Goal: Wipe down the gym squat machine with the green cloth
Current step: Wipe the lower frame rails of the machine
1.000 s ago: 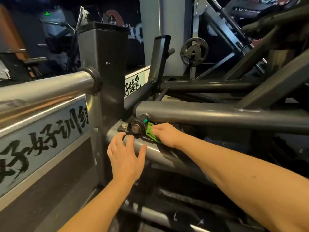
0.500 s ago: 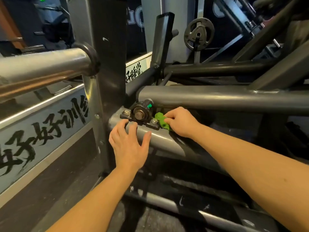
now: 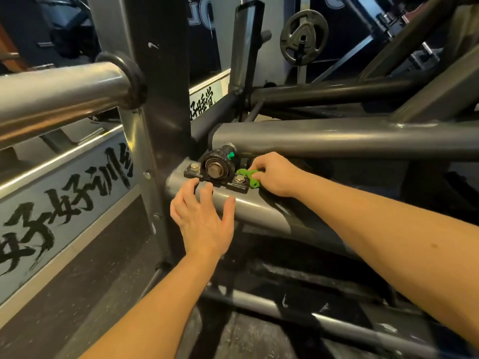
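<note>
Gym hall, dim: dark wall panels behind, and a pale banner (image 3: pixel 64 193) with brushed black lettering along the left.

Squat machine (image 3: pixel 337 138): grey painted steel frame that fills the view. The parts below belong to it.
- Upright post (image 3: pixel 160 99): square section, dark, carries the joint being cleaned.
- Polished bar (image 3: pixel 59 92): runs in from the left and ends in a black collar at the post.
- Lower tube (image 3: pixel 259 211): slopes away to the right and serves as the working surface for both hands.
- Weight plate (image 3: pixel 303 37): black, hung on a peg well behind the work area.

Left hand (image 3: pixel 204 224): laid on the lower tube just below the bearing. Its fingers (image 3: pixel 207 190) are spread wide and hold nothing, probably to steady the body during the reach.

Right hand (image 3: pixel 276 174): fingers curled tightly round the cloth, pressing it down where the tube meets the bearing foot.

Bearing block (image 3: pixel 215 171): black housing with a bare shaft end, held to the tube by two bolts. It forms a corner where grime would likely collect.

Green cloth (image 3: pixel 245 173): bunched small, mostly hidden under the right hand, touching the right bolt foot. Bunching it this tightly probably lets it reach into the narrow corner.

Green cap (image 3: pixel 230 156): small fitting on top of the block, just above the cloth.

Status: detail wiping around the joint, with much of the frame likely not yet wiped.
</note>
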Motion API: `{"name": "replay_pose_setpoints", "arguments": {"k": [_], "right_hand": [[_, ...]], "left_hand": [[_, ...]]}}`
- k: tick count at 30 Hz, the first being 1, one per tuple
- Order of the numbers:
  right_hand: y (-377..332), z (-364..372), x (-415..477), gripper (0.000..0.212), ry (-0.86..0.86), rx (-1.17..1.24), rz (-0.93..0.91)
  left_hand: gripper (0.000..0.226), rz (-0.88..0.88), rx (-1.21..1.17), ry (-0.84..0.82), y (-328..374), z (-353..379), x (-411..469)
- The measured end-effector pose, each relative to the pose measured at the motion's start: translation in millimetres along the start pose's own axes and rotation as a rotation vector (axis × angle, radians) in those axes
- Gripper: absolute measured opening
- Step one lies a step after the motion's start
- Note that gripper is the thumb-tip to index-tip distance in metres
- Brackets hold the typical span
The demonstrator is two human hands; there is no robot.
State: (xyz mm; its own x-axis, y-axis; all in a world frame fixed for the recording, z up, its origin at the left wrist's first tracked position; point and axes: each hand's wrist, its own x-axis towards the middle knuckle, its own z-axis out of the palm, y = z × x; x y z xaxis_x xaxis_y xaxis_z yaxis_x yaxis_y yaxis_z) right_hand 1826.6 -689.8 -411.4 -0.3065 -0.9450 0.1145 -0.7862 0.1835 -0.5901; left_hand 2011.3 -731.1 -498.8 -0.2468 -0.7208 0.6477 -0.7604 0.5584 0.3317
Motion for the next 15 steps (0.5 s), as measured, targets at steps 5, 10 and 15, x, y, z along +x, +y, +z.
{"name": "replay_pose_setpoints", "arguments": {"k": [5,10,15], "right_hand": [[19.8,-8.8,-41.9,0.019,0.024,-0.187,-0.090],[43.8,-10.4,-84.0,0.019,0.038,-0.324,-0.150],[19.8,-11.2,-41.4,0.013,0.030,-0.133,-0.062]], "left_hand": [[0.045,0.011,-0.015,0.018,-0.3,0.7,-1.3],[0.044,0.010,-0.022,0.024,2.0,2.3,-3.4],[0.045,-0.006,-0.023,0.010,2.9,1.6,-2.5]]}}
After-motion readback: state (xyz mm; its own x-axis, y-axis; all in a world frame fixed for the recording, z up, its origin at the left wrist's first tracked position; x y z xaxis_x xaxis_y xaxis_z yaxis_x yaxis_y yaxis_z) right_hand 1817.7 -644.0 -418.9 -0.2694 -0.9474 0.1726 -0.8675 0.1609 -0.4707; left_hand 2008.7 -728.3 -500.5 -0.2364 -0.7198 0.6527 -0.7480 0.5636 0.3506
